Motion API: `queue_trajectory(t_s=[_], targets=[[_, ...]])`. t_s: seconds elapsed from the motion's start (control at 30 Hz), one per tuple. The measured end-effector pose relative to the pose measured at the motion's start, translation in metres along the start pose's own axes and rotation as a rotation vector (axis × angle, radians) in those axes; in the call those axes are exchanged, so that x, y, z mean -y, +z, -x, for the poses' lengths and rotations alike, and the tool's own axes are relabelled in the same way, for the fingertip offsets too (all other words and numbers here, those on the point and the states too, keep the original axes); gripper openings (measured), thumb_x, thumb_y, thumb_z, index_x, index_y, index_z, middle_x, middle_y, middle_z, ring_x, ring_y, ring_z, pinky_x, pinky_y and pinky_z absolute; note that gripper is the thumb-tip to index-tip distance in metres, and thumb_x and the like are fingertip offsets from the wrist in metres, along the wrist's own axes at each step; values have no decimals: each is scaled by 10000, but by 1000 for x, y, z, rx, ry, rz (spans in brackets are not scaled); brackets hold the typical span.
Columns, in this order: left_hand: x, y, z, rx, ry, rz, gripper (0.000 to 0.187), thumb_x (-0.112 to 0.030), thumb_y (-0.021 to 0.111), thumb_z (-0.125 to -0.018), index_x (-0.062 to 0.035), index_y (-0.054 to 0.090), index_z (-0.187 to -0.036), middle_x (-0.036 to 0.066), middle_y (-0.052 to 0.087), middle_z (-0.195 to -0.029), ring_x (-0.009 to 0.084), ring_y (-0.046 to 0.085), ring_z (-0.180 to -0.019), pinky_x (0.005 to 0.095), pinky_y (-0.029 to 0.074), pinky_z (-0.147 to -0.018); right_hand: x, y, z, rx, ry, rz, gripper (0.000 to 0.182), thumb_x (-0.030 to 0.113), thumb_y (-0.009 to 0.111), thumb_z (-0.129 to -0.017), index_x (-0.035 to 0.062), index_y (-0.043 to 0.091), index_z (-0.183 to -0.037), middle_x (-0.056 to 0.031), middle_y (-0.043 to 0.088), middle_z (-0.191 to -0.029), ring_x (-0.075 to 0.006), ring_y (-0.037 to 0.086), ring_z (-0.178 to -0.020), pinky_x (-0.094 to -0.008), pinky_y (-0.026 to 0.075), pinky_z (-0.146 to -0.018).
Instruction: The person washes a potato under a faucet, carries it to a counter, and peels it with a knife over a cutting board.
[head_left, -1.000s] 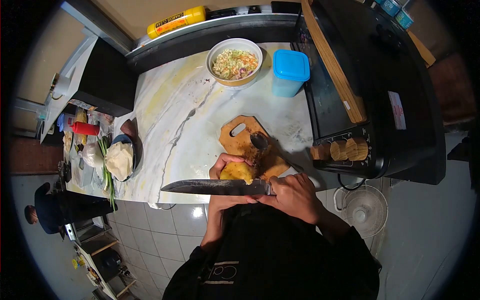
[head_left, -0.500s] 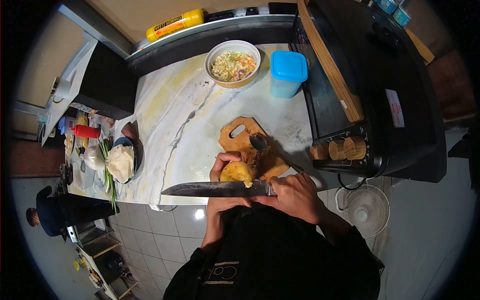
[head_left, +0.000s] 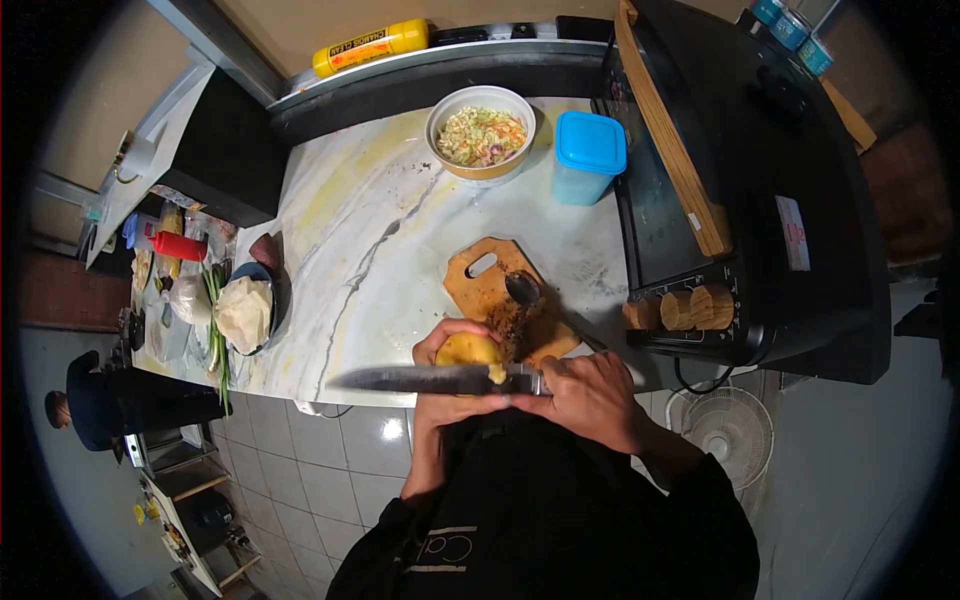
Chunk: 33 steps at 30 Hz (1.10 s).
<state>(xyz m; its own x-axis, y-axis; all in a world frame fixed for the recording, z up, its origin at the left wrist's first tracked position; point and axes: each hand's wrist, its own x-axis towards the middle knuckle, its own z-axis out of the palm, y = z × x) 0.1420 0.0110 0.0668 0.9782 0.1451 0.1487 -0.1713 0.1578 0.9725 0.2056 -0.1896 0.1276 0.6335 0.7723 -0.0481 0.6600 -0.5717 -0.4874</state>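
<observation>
My left hand [head_left: 440,342] is wrapped round a yellow potato [head_left: 468,350], seen from above near the counter's front edge. In my right hand [head_left: 592,398] is the dark handle of a large knife [head_left: 430,379]. Its long blade points left and lies across the potato's near side, hiding part of it. A small pale yellow bit [head_left: 497,374] clings by the blade. Just beyond my hands is a wooden cutting board [head_left: 468,285] with brown crumbs [head_left: 508,325] on it. A dark spoon [head_left: 522,288] rests across the board.
A bowl of shredded vegetables [head_left: 482,138] and a blue-lidded container [head_left: 590,158] stand at the back. To the right is a black oven [head_left: 780,260]. On the left are a dark bowl with pale sheets [head_left: 245,312] and green onions [head_left: 217,330]. Another person [head_left: 100,405] stands far left.
The camera view has shifted slightly, so the counter things appear a little to the right. The knife blade is blurred and slightly higher against the potato. Both hands keep their holds.
</observation>
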Motion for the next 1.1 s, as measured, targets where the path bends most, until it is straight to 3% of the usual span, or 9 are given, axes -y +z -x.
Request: queue_trajectory(t_s=[0.1, 0.27, 0.4, 0.5, 0.6, 0.8, 0.9, 1.0, 1.1], targets=[[-3, 7, 5, -3, -82, 82, 730, -231, 943, -560, -1, 544, -1127, 134, 644, -1052, 191, 624, -1004, 331, 505, -885, -6, 2, -2, -28, -12, 2, 585, 588, 651, -823, 10, 655, -734, -112, 608, -545, -292, 657, -535, -407, 520, -522], [4, 7, -4, -34, -18, 35, 1015, -511, 970, -406, -53, 448, -1145, 101, 558, -1060, 145, 547, -938, 285, 454, -789, -5, 1, 2, -23, -24, 15, 595, 597, 640, -833, 15, 656, -712, -110, 594, -521, -289, 652, -515, -403, 522, -514], [8, 7, -5, -55, -8, 79, 1075, -569, 946, -358, -55, 446, -1160, 98, 550, -1087, 149, 544, -962, 287, 453, -810, -4, 4, 3, -117, -18, -17, 619, 657, 650, -786, 57, 605, -643, -93, 519, -449, -292, 582, -440, -391, 468, -490], [4, 4, -8, -30, -11, -15, 1097, -537, 958, -380, -32, 461, -1217, 110, 566, -1146, 157, 563, -1001, 292, 467, -841, -4, 6, 3, -144, -6, -32, 616, 653, 646, -795, 59, 599, -639, -94, 514, -445, -288, 582, -439, -389, 470, -491], [-14, 8, -6, -70, -284, 1, 1092, -475, 975, -415, -16, 465, -1265, 119, 574, -1195, 158, 578, -1018, 292, 477, -855, -6, 9, 5, -139, 17, -33, 610, 644, 648, -800, 55, 601, -645, -94, 514, -447, -289, 581, -441, -390, 472, -494], [1, 8, -10, -36, -26, -1, 1018, -420, 966, -484, -19, 462, -1272, 124, 579, -1192, 144, 581, -969, 268, 478, -826, 0, 7, 4, -149, -1, -57, 590, 594, 643, -840, 23, 630, -691, -107, 553, -482, -273, 605, -450, -377, 488, -473], [-1, 10, -11, -86, -98, -3, 1013, -426, 961, -494, -21, 459, -1276, 122, 578, -1195, 140, 577, -954, 266, 477, -823, 1, 12, 2, -200, 21, -96, 588, 613, 657, -810, 44, 610, -668, -101, 538, -476, -298, 585, -459, -397, 475, -503], [9, 7, -12, -41, -16, 83, 1005, -172, 978, -441, -23, 457, -1287, 119, 578, -1211, 172, 584, -1024, 291, 497, -870, 1, 14, 2, -158, 50, -112, 582, 605, 661, -812, 41, 614, -677, -103, 544, -482, -303, 587, -464, -400, 477, -509], [11, 6, -12, -42, -25, 62, 992, -187, 978, -457, -26, 459, -1286, 118, 580, -1206, 170, 583, -1017, 294, 497, -870, 2, 15, 3, -128, 76, -117, 582, 603, 661, -813, 36, 617, -690, -106, 558, -493, -306, 598, -477, -405, 478, -516]])
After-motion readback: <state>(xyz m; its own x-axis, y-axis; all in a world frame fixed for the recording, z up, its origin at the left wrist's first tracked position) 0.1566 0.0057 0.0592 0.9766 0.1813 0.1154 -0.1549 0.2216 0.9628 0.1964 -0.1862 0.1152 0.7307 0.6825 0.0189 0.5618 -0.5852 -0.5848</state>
